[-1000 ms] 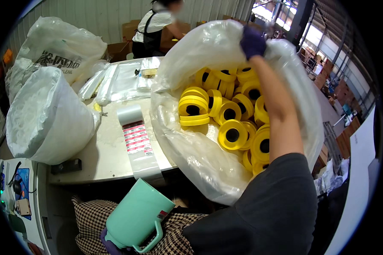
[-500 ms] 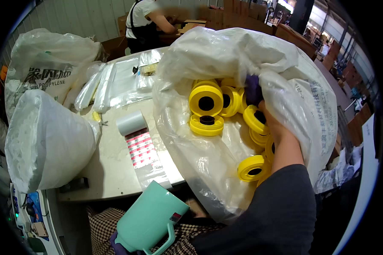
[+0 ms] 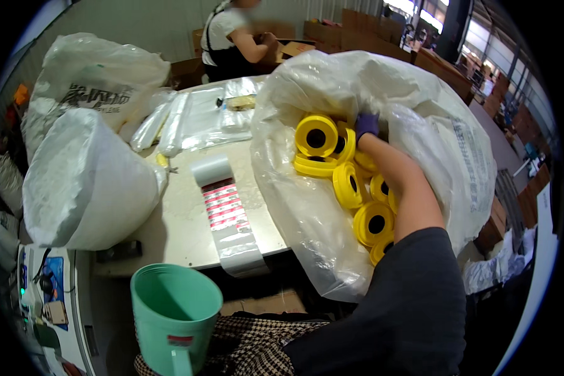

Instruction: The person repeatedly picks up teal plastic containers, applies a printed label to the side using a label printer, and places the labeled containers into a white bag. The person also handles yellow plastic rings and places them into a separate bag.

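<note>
By the pale tabletop (image 3: 185, 216), at the frame's right, a big bag (image 3: 313, 232) holds round yellow rings (image 3: 346, 185). Most lie left of and below the right hand (image 3: 366, 125), the only hand seen; I cannot tell if it grips anything. A green cup (image 3: 172, 319) is lower left.

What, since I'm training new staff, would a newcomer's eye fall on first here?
The yellow discs with black centres stand out, piled in the big whitish bag on the right, alongside the gloved right hand. Next comes the green mug at the lower left, its open mouth facing up.
</note>
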`<state>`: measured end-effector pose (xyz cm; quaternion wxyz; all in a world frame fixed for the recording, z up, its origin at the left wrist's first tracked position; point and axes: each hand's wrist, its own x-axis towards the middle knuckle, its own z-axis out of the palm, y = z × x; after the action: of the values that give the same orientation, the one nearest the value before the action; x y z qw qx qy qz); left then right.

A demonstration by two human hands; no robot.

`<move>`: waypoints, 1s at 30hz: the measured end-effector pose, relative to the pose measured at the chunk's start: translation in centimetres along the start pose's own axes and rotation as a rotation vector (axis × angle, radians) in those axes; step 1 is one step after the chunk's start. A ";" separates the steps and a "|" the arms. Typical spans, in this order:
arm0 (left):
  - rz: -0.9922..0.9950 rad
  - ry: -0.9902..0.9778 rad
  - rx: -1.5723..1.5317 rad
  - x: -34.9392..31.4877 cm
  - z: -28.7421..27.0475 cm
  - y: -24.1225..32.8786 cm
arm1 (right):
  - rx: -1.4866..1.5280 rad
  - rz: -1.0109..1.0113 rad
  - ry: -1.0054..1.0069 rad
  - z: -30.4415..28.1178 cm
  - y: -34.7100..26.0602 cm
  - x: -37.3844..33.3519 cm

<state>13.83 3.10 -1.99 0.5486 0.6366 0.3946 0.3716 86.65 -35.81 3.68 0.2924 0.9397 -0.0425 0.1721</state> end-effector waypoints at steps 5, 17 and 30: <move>0.130 0.165 0.172 -2.8 -5.5 -0.5 | -0.189 -0.310 -0.340 -17.5 -7.2 -8.9; 0.399 0.443 0.682 -7.3 -11.7 -2.5 | 0.407 -0.306 0.072 -15.2 -12.2 -5.8; 0.432 0.628 1.166 -9.9 -15.3 -7.3 | 0.744 -0.552 0.009 -22.1 -2.9 -4.9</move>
<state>-4.84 0.95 -7.79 -0.1092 0.7539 0.5343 0.3664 75.94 -21.01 17.44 -0.0299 0.9562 0.2752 0.0953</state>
